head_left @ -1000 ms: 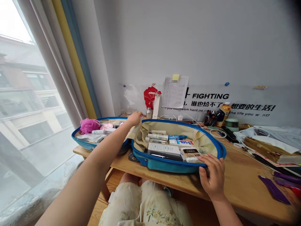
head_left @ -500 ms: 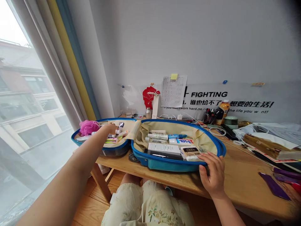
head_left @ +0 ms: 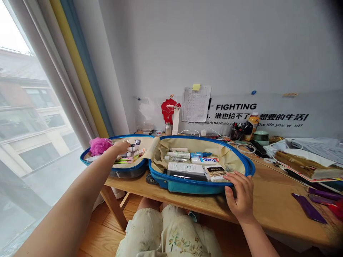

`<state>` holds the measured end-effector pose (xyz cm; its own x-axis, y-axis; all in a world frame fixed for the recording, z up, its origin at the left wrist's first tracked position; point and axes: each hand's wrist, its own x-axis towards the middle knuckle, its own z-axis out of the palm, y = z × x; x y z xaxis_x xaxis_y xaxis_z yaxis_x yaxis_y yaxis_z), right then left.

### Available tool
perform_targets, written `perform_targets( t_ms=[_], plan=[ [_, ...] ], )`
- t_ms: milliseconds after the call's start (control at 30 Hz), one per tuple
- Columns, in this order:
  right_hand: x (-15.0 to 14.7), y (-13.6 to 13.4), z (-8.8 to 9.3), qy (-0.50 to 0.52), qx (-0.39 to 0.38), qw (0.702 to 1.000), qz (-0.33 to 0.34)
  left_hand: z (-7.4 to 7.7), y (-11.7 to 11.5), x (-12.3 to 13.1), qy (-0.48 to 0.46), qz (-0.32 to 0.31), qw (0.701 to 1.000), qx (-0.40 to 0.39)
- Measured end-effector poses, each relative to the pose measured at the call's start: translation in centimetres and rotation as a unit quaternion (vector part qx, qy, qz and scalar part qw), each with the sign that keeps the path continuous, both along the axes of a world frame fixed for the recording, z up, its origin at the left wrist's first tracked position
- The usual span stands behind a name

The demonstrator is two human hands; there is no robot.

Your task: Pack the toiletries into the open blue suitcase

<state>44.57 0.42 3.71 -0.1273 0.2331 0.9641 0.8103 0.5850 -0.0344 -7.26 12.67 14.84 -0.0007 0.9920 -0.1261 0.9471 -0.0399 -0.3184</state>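
An open blue suitcase (head_left: pixel 187 187) with beige lining lies on the wooden desk. My left hand (head_left: pixel 121 147) reaches into its left half, fingers bent down and close together among small tubes; what they hold, if anything, is hidden. Just beyond the fingertips is a small dark-and-white tube (head_left: pixel 137 144). A pink bath puff (head_left: pixel 100 146) sits left of that hand. Over the right half's near rim lies my right hand (head_left: pixel 241 196), open, thumb apart, fingertips beside a pack of cotton swabs (head_left: pixel 216 173). Behind the swabs is a toothpaste box (head_left: pixel 204 160), with a white box (head_left: pixel 185 168) to the left.
Right of the suitcase, a white cable (head_left: pixel 245 149), a brown pouch (head_left: pixel 297 162) and purple packets (head_left: pixel 309 207) lie on the desk (head_left: pixel 270 200). An orange-labelled bottle (head_left: pixel 252 125) and pens stand by the wall. A window and curtains are at left.
My left hand has shifted slightly left and back within the left half, and the small tube near its fingertips looks a little differently placed. My right hand stays on the rim.
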Motion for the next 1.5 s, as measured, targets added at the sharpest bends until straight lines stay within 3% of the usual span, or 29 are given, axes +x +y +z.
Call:
perform_targets(
  t_ms=[100, 233, 333, 433, 600, 733, 833, 1100, 1300, 1500],
  plan=[
    [0.0, 0.0, 0.0, -0.004, -0.001, 1.000, -0.006, 0.6, -0.7, 0.3, -0.014, 0.010, 0.999, 0.032],
    [0.1, 0.0, -0.1, -0.009, -0.005, 1.000, -0.017, 2.7, -1.5, 1.8, -0.038, 0.028, 0.992, 0.119],
    [0.1, 0.0, 0.0, -0.009, -0.005, 1.000, -0.015, 4.5, -1.4, 5.0, -0.062, 0.012, 0.981, 0.183],
    [0.0, 0.0, 0.1, -0.007, -0.004, 1.000, -0.010, 5.6, -0.5, 10.1, -0.086, -0.053, 0.976, 0.193],
    [0.0, -0.1, 0.1, -0.007, 0.003, 1.000, -0.003, 4.4, 1.3, 18.6, -0.100, -0.164, 0.974, 0.122],
    [0.1, -0.2, 0.1, -0.014, -0.004, 1.000, -0.006, 2.1, 2.3, 22.0, -0.096, -0.202, 0.973, 0.052],
    [0.1, -0.3, 0.2, -0.018, -0.003, 1.000, -0.010, 1.2, 3.2, 22.7, -0.094, -0.212, 0.973, 0.018],
    [0.0, -0.4, 0.2, -0.017, -0.003, 1.000, -0.014, 1.6, 5.9, 23.2, -0.104, -0.188, 0.976, 0.044],
    [0.0, -0.4, 0.1, -0.017, -0.013, 1.000, -0.015, -0.3, 5.9, 23.5, -0.091, -0.187, 0.977, 0.045],
    [0.1, -0.3, 0.1, -0.010, -0.013, 1.000, -0.002, -0.6, 6.1, 23.6, -0.092, -0.194, 0.976, 0.035]
  ],
)
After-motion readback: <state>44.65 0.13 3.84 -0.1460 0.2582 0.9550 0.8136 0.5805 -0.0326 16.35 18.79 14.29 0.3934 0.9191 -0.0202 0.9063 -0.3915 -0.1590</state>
